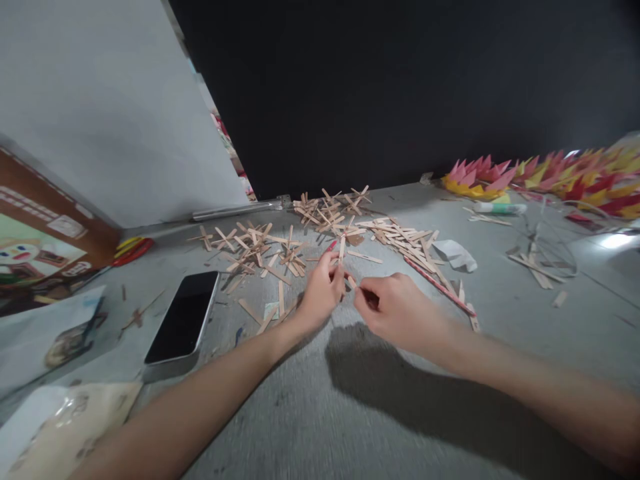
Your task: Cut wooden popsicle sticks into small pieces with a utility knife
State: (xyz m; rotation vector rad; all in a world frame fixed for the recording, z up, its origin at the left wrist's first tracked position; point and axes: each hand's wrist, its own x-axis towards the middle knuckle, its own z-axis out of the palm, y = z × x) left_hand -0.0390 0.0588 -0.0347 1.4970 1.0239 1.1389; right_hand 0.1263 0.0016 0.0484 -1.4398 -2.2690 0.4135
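Observation:
My left hand (pixel 319 291) pinches a thin wooden stick (pixel 342 249) that stands up from its fingers above the grey floor. My right hand (pixel 395 307) is closed right beside it, its fingertips pinching a small stick piece (pixel 353 283) that meets the left hand's stick. Just beyond both hands lie piles of crossed wooden sticks (pixel 255 248) and another crossed pile (pixel 330 208), plus loose flat sticks (pixel 405 241).
A black phone (pixel 183 322) lies left of my left forearm. Papers and a printed board (pixel 35 260) lie at far left. A red pencil (pixel 440 287), crumpled white paper (pixel 454 253), a glue tube (pixel 497 208) and red-yellow folded paper shapes (pixel 550 177) lie to the right.

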